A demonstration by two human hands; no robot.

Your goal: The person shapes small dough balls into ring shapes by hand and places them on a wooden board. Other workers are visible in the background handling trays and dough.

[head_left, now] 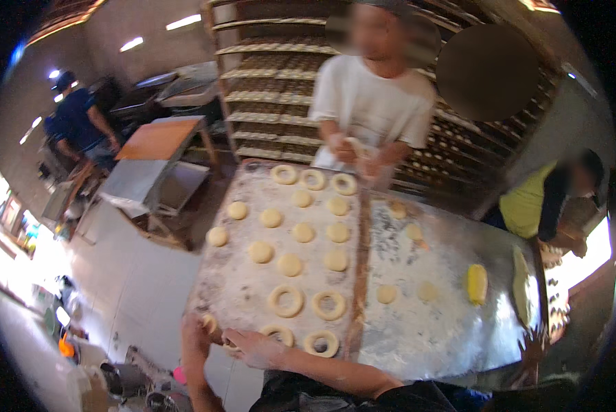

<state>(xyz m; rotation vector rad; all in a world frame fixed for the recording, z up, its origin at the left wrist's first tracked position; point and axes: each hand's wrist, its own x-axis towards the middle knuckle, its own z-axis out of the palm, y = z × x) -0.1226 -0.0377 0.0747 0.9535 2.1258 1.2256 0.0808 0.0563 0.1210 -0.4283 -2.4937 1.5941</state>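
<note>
My left hand (200, 331) is at the near left corner of a floured board (242, 295), its fingers closed on a pale dough piece (209, 323). Close beside it, my right hand (256, 348) is bent over the same corner, thumb and fingers pinched together on a bit of dough (231, 346). My right forearm crosses the board's near edge. Dough rings (285, 301) lie at the near and far ends of the board. Several flat dough rounds (260, 251) lie in loose rows between them. Whether both hands grip one ring is hidden.
A metal-topped table (431, 336) adjoins on the right, with dough rounds (387, 294), a yellow oblong piece (477, 284) and another hand (530, 351). Opposite, a person in white (373, 103) handles dough before loaded racks (273, 96). Pots (126, 378) stand at lower left.
</note>
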